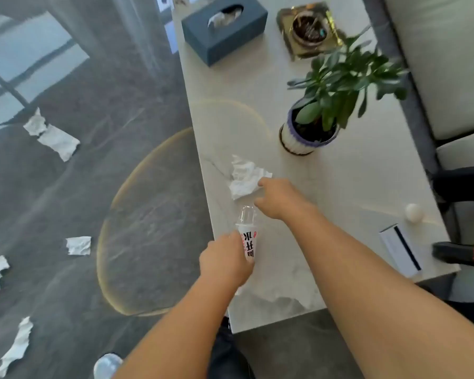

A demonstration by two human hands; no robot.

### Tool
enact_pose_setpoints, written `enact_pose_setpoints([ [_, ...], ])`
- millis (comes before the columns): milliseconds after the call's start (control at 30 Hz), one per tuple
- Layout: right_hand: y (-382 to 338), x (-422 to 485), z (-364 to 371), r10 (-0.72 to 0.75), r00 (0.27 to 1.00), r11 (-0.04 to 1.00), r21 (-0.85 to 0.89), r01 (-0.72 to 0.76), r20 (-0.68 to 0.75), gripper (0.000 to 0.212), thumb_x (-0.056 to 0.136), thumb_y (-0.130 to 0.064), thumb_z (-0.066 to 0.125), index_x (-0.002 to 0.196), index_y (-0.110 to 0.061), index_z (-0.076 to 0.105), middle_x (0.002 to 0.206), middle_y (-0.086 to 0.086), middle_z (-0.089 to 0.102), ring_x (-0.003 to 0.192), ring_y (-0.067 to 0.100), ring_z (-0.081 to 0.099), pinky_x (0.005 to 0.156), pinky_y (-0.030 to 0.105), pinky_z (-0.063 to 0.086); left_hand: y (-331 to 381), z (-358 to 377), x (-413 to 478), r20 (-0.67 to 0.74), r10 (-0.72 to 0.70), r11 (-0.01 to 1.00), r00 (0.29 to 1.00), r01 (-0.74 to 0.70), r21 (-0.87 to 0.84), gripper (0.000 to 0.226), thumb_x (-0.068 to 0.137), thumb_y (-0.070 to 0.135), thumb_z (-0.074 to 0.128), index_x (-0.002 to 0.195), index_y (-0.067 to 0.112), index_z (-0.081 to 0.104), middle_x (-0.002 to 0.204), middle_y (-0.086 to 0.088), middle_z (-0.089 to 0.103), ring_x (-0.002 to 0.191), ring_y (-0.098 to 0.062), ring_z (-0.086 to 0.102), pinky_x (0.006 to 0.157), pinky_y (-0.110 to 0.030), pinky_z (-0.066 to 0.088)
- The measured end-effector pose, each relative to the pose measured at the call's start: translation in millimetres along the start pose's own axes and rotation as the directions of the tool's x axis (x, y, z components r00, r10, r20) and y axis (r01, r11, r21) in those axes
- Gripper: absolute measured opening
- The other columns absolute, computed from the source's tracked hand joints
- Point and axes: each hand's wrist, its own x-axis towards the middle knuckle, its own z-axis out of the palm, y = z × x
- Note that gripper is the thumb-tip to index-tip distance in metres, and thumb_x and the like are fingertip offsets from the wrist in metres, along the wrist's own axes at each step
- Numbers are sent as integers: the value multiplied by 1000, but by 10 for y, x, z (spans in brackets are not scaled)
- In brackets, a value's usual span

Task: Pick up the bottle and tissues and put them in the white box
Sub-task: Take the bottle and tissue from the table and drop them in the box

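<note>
Right, left grip (225, 262) clenched round the bottle (247, 236), which lies on the table (340, 187) w/ its clear end pointing away from that grip. Right grip (278, 196) half-curled, touching the crumpled tissue (245, 177) just beyond its fingertips, not yet closed. Pinch the wad's bulk, then lift both straight up. White box not in view.

On the table (340, 187), a crumpled tissue (245, 177) lies just beyond the bottle (248, 236), with the potted plant (312, 124) farther back to the right. The tissue box (223, 28) sits at the table's far end, and loose tissues (54, 135) lie on the floor (93, 187) to its left.
</note>
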Motion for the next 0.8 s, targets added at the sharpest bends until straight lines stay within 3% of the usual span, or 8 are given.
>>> enact_pose_setpoints([
  [133,-8,529,409,-35,998,996,-81,31,-48,50,88,-23,51,137,-30,42,140,9,42,126,33,45,87,40,46,-78,463,355,-58,-100,988,993,93,-120,52,77,54,62,107,18,40,105,-2,51,97,-28,54,65,-36,43],
  [233,41,898,633,-35,998,987,-157,26,-51,51,89,-21,54,136,-36,41,140,8,32,126,35,37,89,41,45,-144,814,568,3,-144,952,990,139,-272,62,71,57,63,113,19,39,109,0,50,98,-25,55,69,-37,48],
  [400,149,1096,836,-54,991,983,-183,31,-121,29,85,-10,50,112,-21,57,121,12,40,112,38,40,90,41,48,-364,1152,562,65,-153,873,986,166,-458,66,59,60,57,112,23,43,106,4,51,92,-22,58,76,-42,53],
  [567,48,915,1001,-17,997,985,-171,3,-79,20,79,-1,56,94,-6,66,109,21,60,99,37,61,83,33,49,-868,1166,389,20,-138,896,990,133,-423,59,57,61,56,101,24,42,98,4,47,85,-21,56,71,-39,51],
  [800,-986,448,1616,-146,989,962,-230,150,35,19,78,-2,57,93,-2,68,103,21,62,93,35,63,79,33,49,-2344,924,34,-32,-352,832,936,297,-469,59,60,59,60,99,18,41,102,-2,48,92,-30,58,75,-42,51],
])
